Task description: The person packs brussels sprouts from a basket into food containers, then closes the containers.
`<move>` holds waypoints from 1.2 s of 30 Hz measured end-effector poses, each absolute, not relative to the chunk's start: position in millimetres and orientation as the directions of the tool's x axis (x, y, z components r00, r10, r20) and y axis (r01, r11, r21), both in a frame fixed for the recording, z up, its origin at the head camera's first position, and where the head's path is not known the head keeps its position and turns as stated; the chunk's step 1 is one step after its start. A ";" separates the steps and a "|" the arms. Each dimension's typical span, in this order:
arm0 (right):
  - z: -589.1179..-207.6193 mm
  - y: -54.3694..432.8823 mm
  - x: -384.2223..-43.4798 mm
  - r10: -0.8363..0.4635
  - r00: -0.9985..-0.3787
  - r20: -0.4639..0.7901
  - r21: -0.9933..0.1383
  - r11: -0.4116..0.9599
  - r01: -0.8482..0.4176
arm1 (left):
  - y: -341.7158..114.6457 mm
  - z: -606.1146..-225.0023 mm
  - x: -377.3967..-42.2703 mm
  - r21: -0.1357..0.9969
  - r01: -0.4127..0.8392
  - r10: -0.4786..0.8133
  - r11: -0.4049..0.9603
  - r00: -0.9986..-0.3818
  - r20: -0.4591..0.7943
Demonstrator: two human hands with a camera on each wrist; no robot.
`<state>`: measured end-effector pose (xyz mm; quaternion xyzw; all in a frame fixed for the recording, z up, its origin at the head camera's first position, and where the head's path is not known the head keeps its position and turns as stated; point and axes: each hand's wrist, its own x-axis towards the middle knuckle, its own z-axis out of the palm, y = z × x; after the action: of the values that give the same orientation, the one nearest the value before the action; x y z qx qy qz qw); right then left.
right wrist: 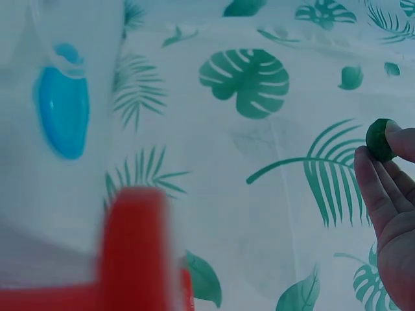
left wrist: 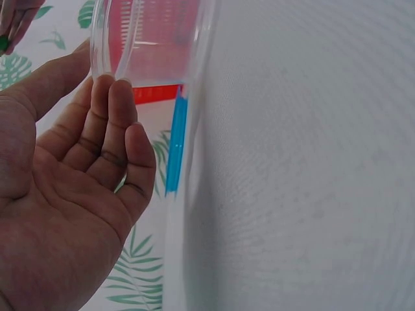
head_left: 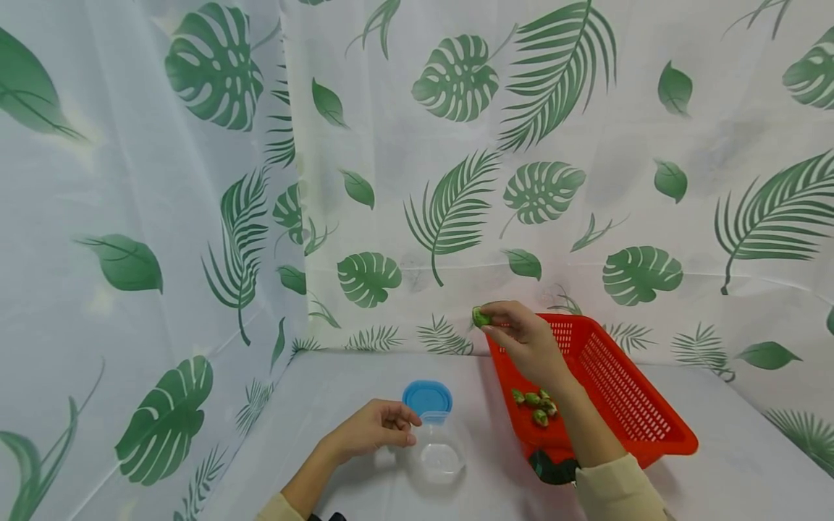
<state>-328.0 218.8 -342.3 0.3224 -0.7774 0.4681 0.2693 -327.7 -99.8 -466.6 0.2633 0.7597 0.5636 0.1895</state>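
Note:
My right hand (head_left: 524, 340) pinches a green Brussels sprout (head_left: 481, 317) between thumb and fingertips, above the far left corner of a red plastic basket (head_left: 628, 376). The same sprout (right wrist: 380, 139) shows in the right wrist view. Several more Brussels sprouts (head_left: 540, 417) lie on the basket floor. My left hand (head_left: 368, 430) is at a clear plastic container (head_left: 439, 457) on the table. In the left wrist view its loosely curved fingers (left wrist: 120, 103) touch the container's rim, with the thumb beside it. No contents show in the container.
A blue round lid (head_left: 427, 399) lies flat just behind the container. The basket's raised wall stands to the right. A dark object (head_left: 552, 469) sits beside the right sleeve. A leaf-patterned curtain (head_left: 456, 217) hangs behind and at the left of the white table (head_left: 365, 369).

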 end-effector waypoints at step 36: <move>-390.2 210.3 -321.7 -0.305 -0.747 0.591 -0.684 0.300 -0.664 | -99.5 -469.2 -329.9 0.957 0.183 0.627 0.225 -0.779 0.002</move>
<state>-321.7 210.3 -390.2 0.3082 -0.7865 0.5048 0.1780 -329.9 -99.5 -469.2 0.2673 0.7572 0.5623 0.1975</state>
